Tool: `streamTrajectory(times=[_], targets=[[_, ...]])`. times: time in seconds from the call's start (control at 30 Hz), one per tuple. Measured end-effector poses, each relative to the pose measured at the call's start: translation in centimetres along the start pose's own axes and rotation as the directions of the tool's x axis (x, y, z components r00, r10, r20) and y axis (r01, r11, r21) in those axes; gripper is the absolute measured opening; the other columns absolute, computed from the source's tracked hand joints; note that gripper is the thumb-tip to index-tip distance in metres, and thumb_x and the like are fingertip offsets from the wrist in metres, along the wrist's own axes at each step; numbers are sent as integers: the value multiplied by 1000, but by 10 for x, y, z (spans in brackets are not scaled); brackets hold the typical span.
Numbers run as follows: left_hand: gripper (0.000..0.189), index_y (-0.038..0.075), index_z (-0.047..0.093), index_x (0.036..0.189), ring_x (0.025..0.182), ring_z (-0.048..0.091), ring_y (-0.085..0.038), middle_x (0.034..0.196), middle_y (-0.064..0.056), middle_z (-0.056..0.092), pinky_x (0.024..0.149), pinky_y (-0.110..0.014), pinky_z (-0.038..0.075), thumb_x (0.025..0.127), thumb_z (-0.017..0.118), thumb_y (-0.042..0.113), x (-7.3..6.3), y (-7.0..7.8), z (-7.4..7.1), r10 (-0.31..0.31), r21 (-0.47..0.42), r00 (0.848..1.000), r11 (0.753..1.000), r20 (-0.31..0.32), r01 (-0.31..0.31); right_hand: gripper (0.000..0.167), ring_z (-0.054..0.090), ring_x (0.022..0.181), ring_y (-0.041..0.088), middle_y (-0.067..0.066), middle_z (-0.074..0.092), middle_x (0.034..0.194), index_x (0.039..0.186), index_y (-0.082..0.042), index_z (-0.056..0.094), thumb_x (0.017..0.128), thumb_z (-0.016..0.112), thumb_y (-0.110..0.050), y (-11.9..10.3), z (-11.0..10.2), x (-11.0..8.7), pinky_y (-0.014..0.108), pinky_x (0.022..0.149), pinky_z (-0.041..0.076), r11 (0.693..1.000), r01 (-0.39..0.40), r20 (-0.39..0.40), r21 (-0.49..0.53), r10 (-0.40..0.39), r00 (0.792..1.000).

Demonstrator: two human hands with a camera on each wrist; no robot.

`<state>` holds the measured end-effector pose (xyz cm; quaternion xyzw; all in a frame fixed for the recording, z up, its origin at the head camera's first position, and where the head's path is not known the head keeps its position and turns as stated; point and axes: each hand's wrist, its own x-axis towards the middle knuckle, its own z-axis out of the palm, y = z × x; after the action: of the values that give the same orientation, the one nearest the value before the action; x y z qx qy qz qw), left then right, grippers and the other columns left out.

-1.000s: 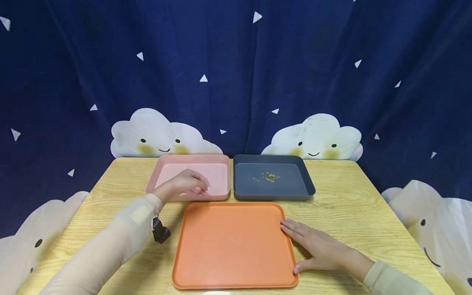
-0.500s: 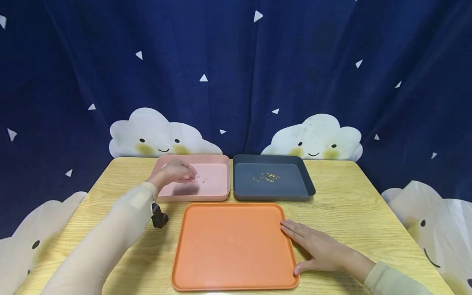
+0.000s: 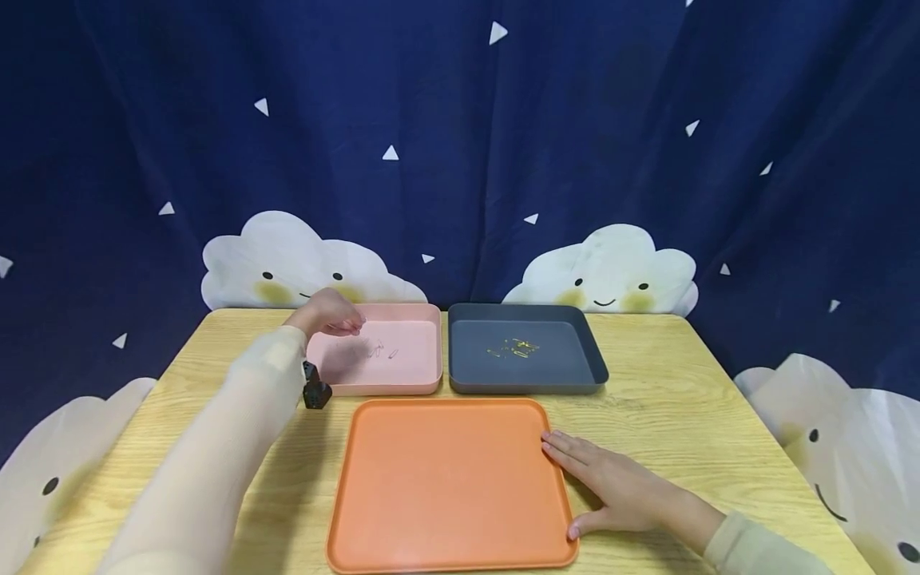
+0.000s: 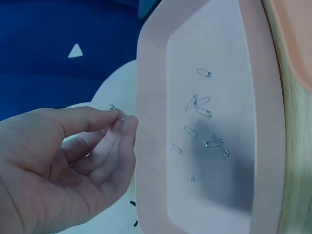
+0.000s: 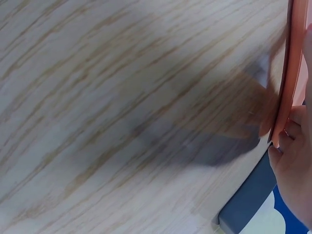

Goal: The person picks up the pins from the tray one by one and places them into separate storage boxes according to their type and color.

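Observation:
Between thumb and index finger, my left hand (image 4: 73, 161) pinches a silver safety pin (image 4: 117, 113), tilted, above the edge of the pink tray (image 4: 151, 126). Several more safety pins (image 4: 212, 143) lie scattered on that tray's floor. From the head view, my left hand (image 3: 332, 311) hovers over the tray's far left corner, and the pin in it is too small to make out. My right hand (image 3: 621, 489) rests with its fingers extended against the right rim of the orange tray (image 3: 449, 479); its fingers also touch that rim in the right wrist view.
To the right of the pink tray stands a dark grey tray (image 3: 525, 383) with several small gold-coloured pieces (image 3: 521, 348) in it. All three trays are on a wooden table (image 3: 661, 375). A blue curtain (image 3: 460, 144) with cloud prints hangs behind.
My left hand has risen from the pink tray's floor and moved left and away, toward the tray's far left corner. My right hand stays at the orange tray's rim.

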<state>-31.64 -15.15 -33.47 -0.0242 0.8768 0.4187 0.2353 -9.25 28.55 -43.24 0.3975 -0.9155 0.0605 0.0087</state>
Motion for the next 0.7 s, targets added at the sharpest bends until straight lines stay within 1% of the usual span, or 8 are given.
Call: streamTrajectory(times=[0.1,0.2,0.27,0.33,0.4,0.53,0.63,0.7], targets=[[24,-8,65,107,63,66,-7,67,1,67,64,-19,57,88,63,7,5,-2,-1,-25,58,999,998,-42,28,102,41,140,30,10,35,156,150,-8,33,75,57,-73,0,0,0,46,104,46,1000,-5,2,9,5,1000],[18,-5,66,98,58,64,-5,62,3,65,63,-19,58,87,63,8,13,-7,-2,-59,142,996,988,-68,68,102,41,140,30,10,35,156,150,-8,33,75,57,-73,0,1,0,46,104,47,1000,-7,2,8,7,1000],[14,-3,66,95,56,62,-5,59,3,64,67,-21,59,87,64,9,17,-12,-2,-96,184,992,977,-78,109,102,41,140,30,10,35,156,150,-8,32,75,57,-73,1,2,0,46,104,47,1000,1,0,2,-1,1000],[14,-2,66,96,56,61,-5,59,2,63,72,-23,59,87,64,9,20,-16,-3,-132,226,988,963,-81,147,102,41,140,30,11,35,156,150,-7,32,76,57,-73,1,3,0,45,104,46,1000,11,-2,-4,-11,1000],[16,-3,66,99,58,61,-6,62,1,63,75,-24,59,87,64,9,21,-18,-3,-165,239,983,954,-85,181,102,41,140,30,11,35,156,150,-7,32,76,57,-72,1,4,1,45,104,46,1000,20,-6,-7,-20,1000],[21,-4,66,104,63,59,-9,70,-2,63,76,-24,57,88,64,9,20,-17,-5,-209,306,975,926,-70,221,102,40,140,30,11,34,156,150,-8,31,76,57,-72,2,3,2,45,105,46,1000,12,2,-2,-12,1000],[22,-4,65,106,69,57,-12,76,-4,62,72,-22,53,90,63,10,21,-14,-6,-236,373,971,899,-31,230,102,40,141,29,10,33,157,150,-8,31,76,57,-72,1,2,2,45,104,46,1000,5,10,-1,-5,1000],[21,-3,66,105,71,56,-13,78,-4,62,67,-20,50,90,62,11,21,-12,-5,-238,415,971,882,-12,221,102,40,140,30,11,34,156,150,-7,32,76,57,-72,1,1,2,45,104,46,1000,6,10,-2,-6,1000]])
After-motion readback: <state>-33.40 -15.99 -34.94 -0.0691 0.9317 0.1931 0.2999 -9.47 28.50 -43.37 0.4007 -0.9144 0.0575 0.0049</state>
